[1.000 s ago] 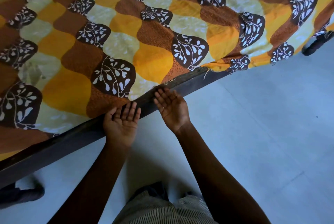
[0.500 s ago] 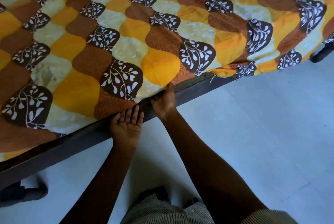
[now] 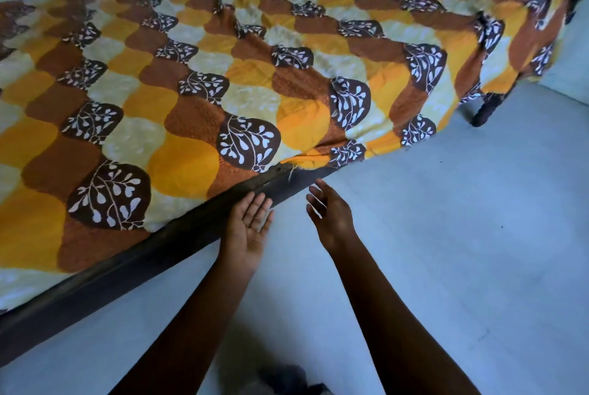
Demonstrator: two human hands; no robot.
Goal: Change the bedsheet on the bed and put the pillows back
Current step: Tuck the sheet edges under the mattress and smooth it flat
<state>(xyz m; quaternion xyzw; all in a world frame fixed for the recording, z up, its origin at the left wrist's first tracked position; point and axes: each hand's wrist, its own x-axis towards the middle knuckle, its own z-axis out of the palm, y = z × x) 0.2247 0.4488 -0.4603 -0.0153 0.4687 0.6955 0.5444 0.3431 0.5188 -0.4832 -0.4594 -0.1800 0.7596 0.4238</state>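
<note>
Bedsheet (image 3: 223, 91): woven cloth with a matt finish, printed in orange, brown, cream and dark leaf panels. It is lightly creased, and its frayed hem (image 3: 306, 162) trails loose threads at the lower edge. Side rail (image 3: 153, 260): dark, probably wood, with a dull, worn and somewhat rough face, chipped near the hem. Bed leg (image 3: 484, 110): dark and matt like the rail. Floor (image 3: 446, 251): pale, smooth and hard, with a faint sheen and a few small dark specks.
</note>
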